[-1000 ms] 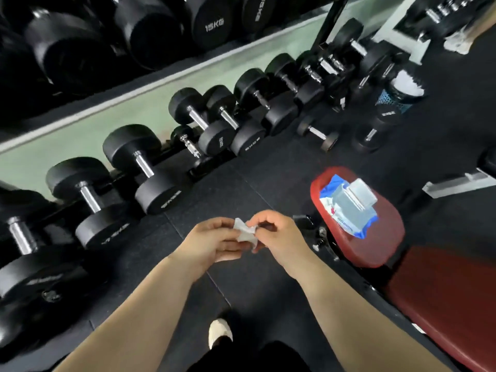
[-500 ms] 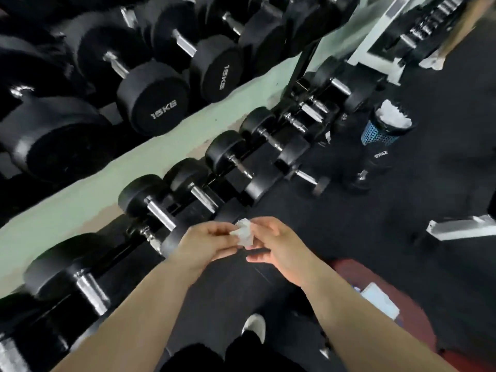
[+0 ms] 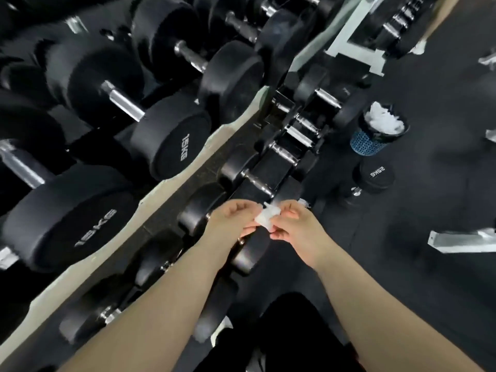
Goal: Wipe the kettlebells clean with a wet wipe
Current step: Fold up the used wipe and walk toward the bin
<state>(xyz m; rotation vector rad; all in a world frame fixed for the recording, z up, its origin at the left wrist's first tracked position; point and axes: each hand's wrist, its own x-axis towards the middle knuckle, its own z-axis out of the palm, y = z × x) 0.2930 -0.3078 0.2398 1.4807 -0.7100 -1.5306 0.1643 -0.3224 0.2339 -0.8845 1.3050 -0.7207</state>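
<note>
Two hands pinch one wet wipe [image 3: 264, 219].
Left hand [image 3: 232, 220] and right hand [image 3: 296, 229] grip it above floor-rack dumbbells [image 3: 241, 170], seemingly unfolding it.

Two hands, left hand [image 3: 230, 221] and right hand [image 3: 295, 226]; one wet wipe [image 3: 265, 217]; one blue mesh bin [image 3: 370, 146]; one 25KG dumbbell [image 3: 375, 173] on the floor; two 15KG dumbbells [image 3: 171, 146] [image 3: 67, 221] with readable marks; lower row of dumbbells [image 3: 268, 167] too blurred to count
</note>
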